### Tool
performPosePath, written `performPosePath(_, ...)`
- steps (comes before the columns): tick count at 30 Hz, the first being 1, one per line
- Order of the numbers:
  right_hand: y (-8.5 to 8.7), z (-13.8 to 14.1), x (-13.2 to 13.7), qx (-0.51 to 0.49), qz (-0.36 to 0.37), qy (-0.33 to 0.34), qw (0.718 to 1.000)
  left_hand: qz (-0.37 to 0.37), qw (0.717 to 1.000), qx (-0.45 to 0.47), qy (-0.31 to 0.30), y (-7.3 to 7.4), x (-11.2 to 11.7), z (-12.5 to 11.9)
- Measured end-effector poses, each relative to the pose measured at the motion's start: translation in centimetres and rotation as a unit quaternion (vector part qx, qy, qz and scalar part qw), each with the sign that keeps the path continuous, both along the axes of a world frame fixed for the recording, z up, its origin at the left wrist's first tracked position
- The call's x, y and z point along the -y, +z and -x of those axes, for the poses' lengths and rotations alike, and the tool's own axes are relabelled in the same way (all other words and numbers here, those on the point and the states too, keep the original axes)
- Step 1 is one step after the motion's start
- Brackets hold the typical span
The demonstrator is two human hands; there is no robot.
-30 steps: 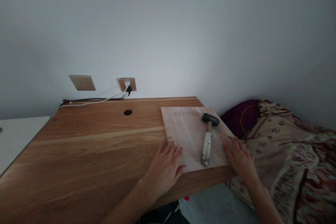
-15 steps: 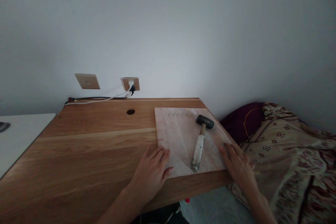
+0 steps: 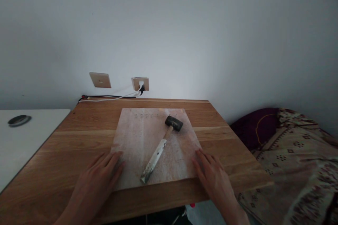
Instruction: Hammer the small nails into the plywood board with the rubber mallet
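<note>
1. A white, smooth flat surface (image 3: 39, 147) lies beside the desk's left edge, carrying a dark grey oval object (image 3: 19, 120), too blurred to identify.
2. The brown, wood-grained desk (image 3: 79, 140) stands with its back edge along the pale wall (image 3: 185, 35).
3. Above the desk's back left corner, a beige rectangular plate (image 3: 100, 80) is fixed to the wall. Below it, a thin black cable (image 3: 105, 96) and a thin white cable (image 3: 105, 100) run along the back edge.
4. The left hand (image 3: 99, 172) lies palm down near the front edge, its fingers loosely side by side and unclenched, fingertips and thumb touching the board's left side.
5. A beige wall socket (image 3: 135, 84) holds a white plug with a black one just below.
6. The pale pinkish, flat rectangular board (image 3: 132, 140) lies on the desk, its near side close to the front edge.
7. On it rests a mallet with a black cylindrical head and worn, white-coated handle (image 3: 158, 149); the head points toward the desk's back right corner.
8. The right hand (image 3: 212, 172) touches the board's right side, fingers extended, slightly spread, its wrist beyond the front edge.
9. Past the desk's right edge lie a dark purple cushion (image 3: 248, 126) and cream, brown-patterned bedding (image 3: 287, 165).
</note>
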State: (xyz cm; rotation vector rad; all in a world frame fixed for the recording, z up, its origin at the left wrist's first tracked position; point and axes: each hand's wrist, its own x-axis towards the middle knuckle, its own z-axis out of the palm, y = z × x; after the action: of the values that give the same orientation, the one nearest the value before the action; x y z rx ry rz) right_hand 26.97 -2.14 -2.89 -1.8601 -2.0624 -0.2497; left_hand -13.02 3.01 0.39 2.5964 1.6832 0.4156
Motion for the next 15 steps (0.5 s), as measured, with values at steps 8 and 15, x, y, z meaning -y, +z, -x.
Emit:
performPosePath(8,4.4,4.3,-4.1,-0.075,0.006,0.046,0.996,0.033,0.998,-0.013,0.046,2.2,-3.2,-0.4)
performPosePath(15,6.0,9.9,-7.6,-0.03,0.125,0.283,0.951,0.024,0.999,-0.017,0.031,3.6,-9.9,-3.1)
